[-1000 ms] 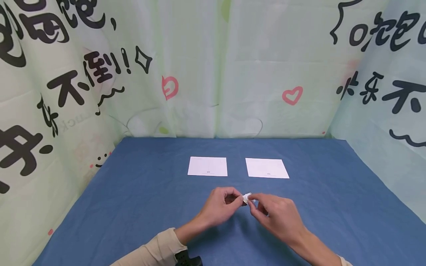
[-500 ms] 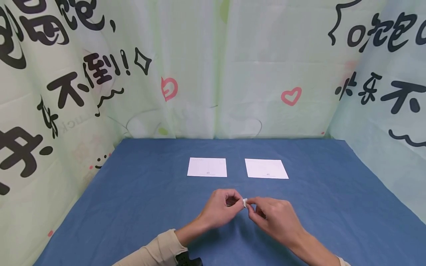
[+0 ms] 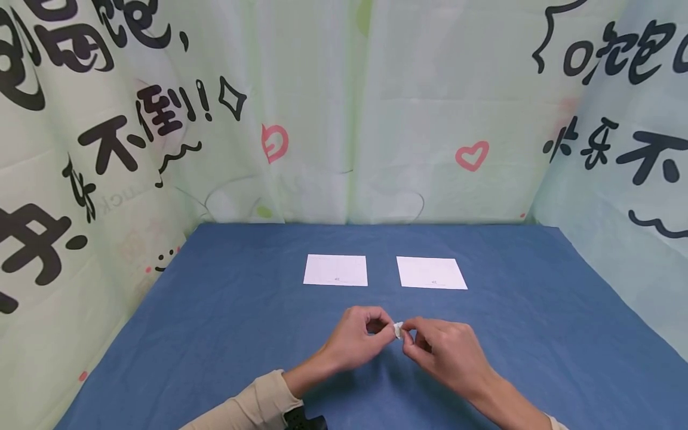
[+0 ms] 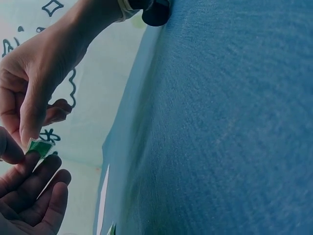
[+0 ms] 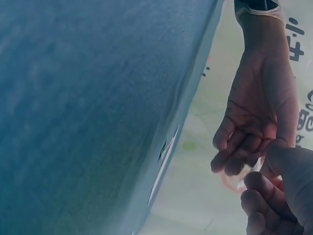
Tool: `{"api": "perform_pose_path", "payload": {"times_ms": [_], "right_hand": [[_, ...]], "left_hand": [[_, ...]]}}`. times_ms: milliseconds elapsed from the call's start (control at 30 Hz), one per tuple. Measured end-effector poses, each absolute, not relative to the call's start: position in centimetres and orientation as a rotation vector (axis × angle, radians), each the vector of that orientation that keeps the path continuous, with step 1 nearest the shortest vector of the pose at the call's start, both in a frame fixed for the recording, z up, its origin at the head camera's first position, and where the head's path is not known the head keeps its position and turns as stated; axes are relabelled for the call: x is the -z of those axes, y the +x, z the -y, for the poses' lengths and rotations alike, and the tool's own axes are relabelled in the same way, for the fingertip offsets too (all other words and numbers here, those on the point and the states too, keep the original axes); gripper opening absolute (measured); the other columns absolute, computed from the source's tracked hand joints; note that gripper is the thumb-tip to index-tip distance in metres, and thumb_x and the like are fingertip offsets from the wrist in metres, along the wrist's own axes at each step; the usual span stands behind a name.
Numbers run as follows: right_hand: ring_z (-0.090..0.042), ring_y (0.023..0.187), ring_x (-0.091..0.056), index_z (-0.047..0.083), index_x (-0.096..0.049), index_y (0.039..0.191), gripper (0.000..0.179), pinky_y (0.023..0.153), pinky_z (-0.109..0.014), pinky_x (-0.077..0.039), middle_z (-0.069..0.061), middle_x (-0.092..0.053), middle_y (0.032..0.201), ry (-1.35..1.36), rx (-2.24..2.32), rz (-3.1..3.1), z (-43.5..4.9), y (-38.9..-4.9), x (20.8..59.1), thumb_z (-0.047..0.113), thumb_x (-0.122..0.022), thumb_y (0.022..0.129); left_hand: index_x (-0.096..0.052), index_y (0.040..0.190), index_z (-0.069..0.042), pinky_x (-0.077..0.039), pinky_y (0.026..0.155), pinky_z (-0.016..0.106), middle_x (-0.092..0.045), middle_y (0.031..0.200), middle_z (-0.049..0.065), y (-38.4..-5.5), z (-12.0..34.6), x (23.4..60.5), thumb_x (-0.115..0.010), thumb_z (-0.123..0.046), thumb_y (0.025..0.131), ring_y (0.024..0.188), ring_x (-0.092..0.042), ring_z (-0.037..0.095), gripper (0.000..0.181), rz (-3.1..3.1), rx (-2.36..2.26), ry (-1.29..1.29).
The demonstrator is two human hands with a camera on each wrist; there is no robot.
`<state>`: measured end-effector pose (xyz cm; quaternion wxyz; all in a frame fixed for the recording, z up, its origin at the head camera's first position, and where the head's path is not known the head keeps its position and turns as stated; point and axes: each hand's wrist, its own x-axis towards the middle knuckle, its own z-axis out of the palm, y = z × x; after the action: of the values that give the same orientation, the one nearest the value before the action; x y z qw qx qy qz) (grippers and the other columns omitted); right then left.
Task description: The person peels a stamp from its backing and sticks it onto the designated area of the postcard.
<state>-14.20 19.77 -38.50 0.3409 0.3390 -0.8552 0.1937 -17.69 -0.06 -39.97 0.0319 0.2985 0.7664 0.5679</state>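
A small thin piece is held between the hands over the blue table; it looks white in the head view. Green with a pale edge shows on this same small piece in the left wrist view. Thumb and fingertips of my left hand pinch its left end. On its other side, the right hand pinches it with thumb and index finger, the two hands' fingertips close together. Its exact kind I cannot tell. Fingers partly cover it in the right wrist view.
Two white cards with small print, a left card and a right card, lie flat beyond the hands on the blue cloth. Light green curtains with black lettering and red hearts surround the table's back and sides.
Both hands stay nearly in place, with slight shifts. The small piece has turned a little between the fingertips, and how much of it shows has varied.
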Motion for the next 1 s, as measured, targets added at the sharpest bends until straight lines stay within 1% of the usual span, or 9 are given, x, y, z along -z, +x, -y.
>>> {"api": "perform_pose_path", "payload": {"times_ms": [67,167,333,433,733,867,1000], "right_hand": [[0.012,0.053,-0.038,0.015,-0.073,0.083,0.015,0.048,-0.009,-0.033,0.018,-0.053,0.06,0.865,-0.505,2.227,-19.8,-14.1,38.4,0.004,-0.077,0.073],[0.013,0.054,-0.038,0.014,-0.073,0.083,0.018,0.047,-0.009,-0.033,0.018,-0.053,0.06,0.836,-0.501,2.241,-20.1,-14.0,38.3,0.003,-0.078,0.07],[0.013,0.054,-0.038,0.014,-0.073,0.083,0.018,0.047,-0.01,-0.033,0.018,-0.053,0.06,0.797,-0.471,2.248,-20.7,-13.9,38.1,0.004,-0.078,0.07],[0.012,0.053,-0.036,0.015,-0.072,0.083,0.018,0.047,-0.01,-0.032,0.019,-0.05,0.059,0.777,-0.454,2.252,-21.2,-14.0,38.1,0.004,-0.079,0.07],[0.012,0.053,-0.033,0.017,-0.073,0.083,0.02,0.046,-0.011,-0.031,0.022,-0.045,0.059,0.715,-0.404,2.289,-22.1,-13.9,38.0,0.006,-0.083,0.069],[0.012,0.054,-0.033,0.018,-0.073,0.084,0.021,0.047,-0.011,-0.032,0.023,-0.046,0.06,0.708,-0.399,2.285,-22.5,-13.8,38.2,0.006,-0.082,0.069],[0.012,0.054,-0.034,0.019,-0.073,0.084,0.022,0.047,-0.011,-0.032,0.024,-0.046,0.06,0.707,-0.398,2.282,-22.6,-13.8,38.2,0.006,-0.081,0.069]], "left_hand": [[-0.075,0.09,-0.006,-0.051,0.068,0.022,-0.073,0.084,0.001,-17.7,0.1,40.1,-0.062,-0.008,0.096,0.072,-0.063,0.0,0.014,-2.36,-1.756,0.917],[-0.075,0.089,-0.005,-0.05,0.065,0.022,-0.074,0.084,0.002,-17.7,0.1,40.3,-0.062,-0.008,0.096,0.07,-0.062,0.0,0.014,-2.361,-1.766,0.908],[-0.075,0.089,-0.005,-0.049,0.065,0.021,-0.074,0.083,0.001,-17.7,0.4,40.5,-0.062,-0.008,0.095,0.069,-0.062,0.001,0.015,-2.377,-1.775,0.884],[-0.075,0.088,-0.006,-0.049,0.065,0.021,-0.073,0.081,0.0,-17.8,0.7,40.6,-0.062,-0.008,0.094,0.068,-0.062,0.002,0.015,-2.395,-1.773,0.869],[-0.075,0.086,-0.006,-0.048,0.065,0.021,-0.071,0.08,-0.002,-17.9,1.4,40.8,-0.06,-0.005,0.092,0.067,-0.059,0.003,0.016,-2.42,-1.787,0.816],[-0.076,0.087,-0.006,-0.047,0.064,0.02,-0.073,0.081,-0.002,-17.9,1.7,40.8,-0.06,-0.005,0.092,0.066,-0.058,0.003,0.017,-2.412,-1.789,0.778],[-0.076,0.088,-0.007,-0.046,0.064,0.021,-0.075,0.083,0.0,-18.0,1.8,40.8,-0.06,-0.006,0.093,0.068,-0.059,0.004,0.017,-2.408,-1.785,0.759]]}}
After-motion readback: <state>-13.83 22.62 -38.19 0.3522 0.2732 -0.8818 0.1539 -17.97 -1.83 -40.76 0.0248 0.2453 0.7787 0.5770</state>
